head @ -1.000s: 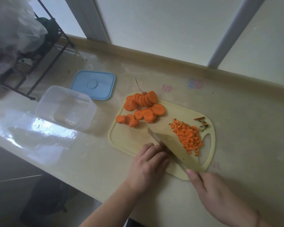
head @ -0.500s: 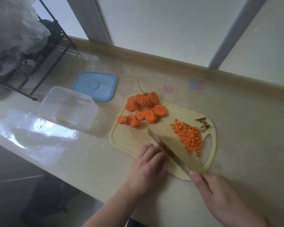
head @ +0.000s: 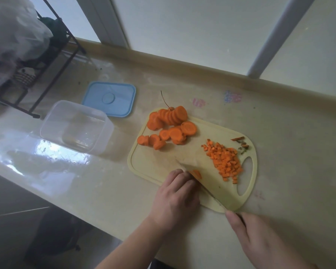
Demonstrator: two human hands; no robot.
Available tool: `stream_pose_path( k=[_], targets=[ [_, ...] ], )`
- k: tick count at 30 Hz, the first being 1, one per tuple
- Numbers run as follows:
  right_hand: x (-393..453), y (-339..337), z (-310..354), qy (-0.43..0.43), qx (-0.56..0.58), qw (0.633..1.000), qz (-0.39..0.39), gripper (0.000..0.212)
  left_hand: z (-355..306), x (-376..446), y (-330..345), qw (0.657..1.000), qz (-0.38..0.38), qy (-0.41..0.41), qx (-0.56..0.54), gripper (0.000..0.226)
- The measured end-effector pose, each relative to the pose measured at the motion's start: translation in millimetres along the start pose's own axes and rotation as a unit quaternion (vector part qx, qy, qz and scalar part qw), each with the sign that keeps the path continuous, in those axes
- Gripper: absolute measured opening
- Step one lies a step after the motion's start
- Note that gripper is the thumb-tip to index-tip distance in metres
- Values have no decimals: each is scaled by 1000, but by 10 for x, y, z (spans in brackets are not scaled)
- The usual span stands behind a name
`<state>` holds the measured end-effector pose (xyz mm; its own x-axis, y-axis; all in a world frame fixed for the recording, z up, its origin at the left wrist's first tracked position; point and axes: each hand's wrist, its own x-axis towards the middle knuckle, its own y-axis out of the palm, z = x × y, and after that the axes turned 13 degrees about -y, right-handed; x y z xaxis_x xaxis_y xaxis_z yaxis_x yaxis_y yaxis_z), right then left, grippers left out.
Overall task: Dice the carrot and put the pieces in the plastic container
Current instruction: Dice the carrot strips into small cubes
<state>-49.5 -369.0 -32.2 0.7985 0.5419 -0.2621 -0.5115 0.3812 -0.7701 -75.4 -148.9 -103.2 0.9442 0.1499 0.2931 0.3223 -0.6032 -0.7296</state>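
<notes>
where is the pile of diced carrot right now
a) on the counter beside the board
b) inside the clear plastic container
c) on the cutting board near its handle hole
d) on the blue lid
c: the diced carrot pile lies on the yellow cutting board next to its handle hole, while the clear plastic container holds no carrot and the blue lid is bare.

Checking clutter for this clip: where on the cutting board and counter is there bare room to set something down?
Bare board lies between the carrot slices and the left hand, left of the knife. Bare counter runs right of the board to the wall. Crowded: the diced pile by the handle hole, and the container beside its lid.
</notes>
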Motion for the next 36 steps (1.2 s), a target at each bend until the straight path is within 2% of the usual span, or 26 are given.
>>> stream_pose_path(
  k=[5, 8, 15, 19, 24, 28, 32, 36],
  targets=[
    [265, 5, 95, -34, 36, 999, 4, 76, 2, -1, 6, 1000, -1, 0, 4, 14],
    [292, -39, 31, -30, 68, 997, -3, 79, 5, -1, 0, 1000, 1, 3, 5, 11],
    [160, -71, 89, -32, 95, 995, -12, 65, 14, -6, -16, 1000, 4, -5, -19, 9],
    [69, -75, 47, -23, 89, 996, -10, 80, 20, 12, -1, 1000, 17, 14, -16, 10],
    [-26, -92, 6, -6, 69, 998, 10, 77, 82, 2, -4, 999, 35, 18, -19, 16],
    [-112, -125, 20, 33, 49, 998, 6, 83, 95, 11, -5, 999, 33, 16, -26, 16],
    [25, -54, 41, 13, 56, 998, 30, 81, 97, 26, 13, 999, 31, 10, -31, 14],
    [212, 32, 96, -14, 51, 998, 15, 78, 95, 26, -2, 999, 31, 16, -29, 12]
  ],
)
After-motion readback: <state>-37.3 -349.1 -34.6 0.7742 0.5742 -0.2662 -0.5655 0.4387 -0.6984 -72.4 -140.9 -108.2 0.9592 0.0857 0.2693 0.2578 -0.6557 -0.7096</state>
